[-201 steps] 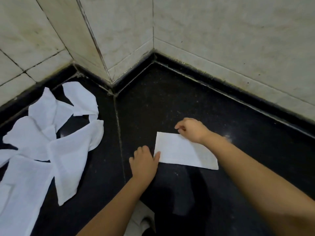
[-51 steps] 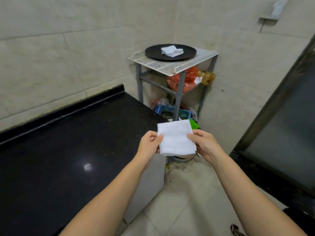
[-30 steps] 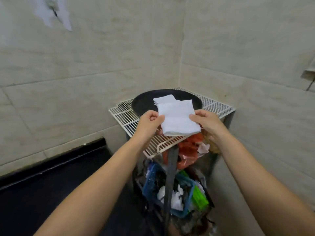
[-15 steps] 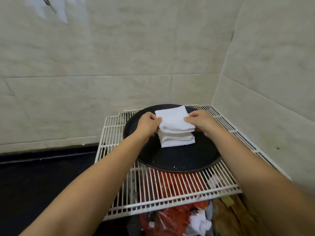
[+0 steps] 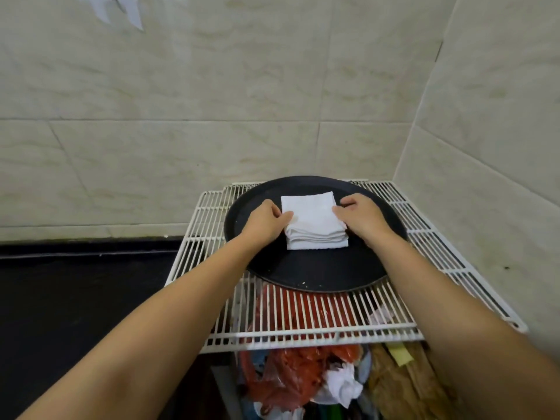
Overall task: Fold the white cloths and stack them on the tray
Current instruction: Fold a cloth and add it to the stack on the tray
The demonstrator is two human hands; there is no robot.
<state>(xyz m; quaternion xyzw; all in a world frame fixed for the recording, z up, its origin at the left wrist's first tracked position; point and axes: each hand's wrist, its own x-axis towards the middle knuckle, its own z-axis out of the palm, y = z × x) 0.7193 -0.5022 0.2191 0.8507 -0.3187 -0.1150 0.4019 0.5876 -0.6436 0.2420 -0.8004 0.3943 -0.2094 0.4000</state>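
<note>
Listing first the stack of folded white cloths (image 5: 315,225), we find it lying near the middle of the round black tray (image 5: 306,274), which sits on a white wire shelf (image 5: 303,322) against the tiled wall (image 5: 212,116). Our left hand (image 5: 265,221) and right hand (image 5: 360,218) flank it, curled fingers pinching its side edges. We judge it light, soft and limp, best held by both side edges so the layers stay squared.

Single head-worn wide-angle view, looking forward and down along both forearms at a wire shelf (image 5: 303,316) in a tiled wall corner. Close range; the round tray (image 5: 315,274) sits mid-frame. No second view.
</note>
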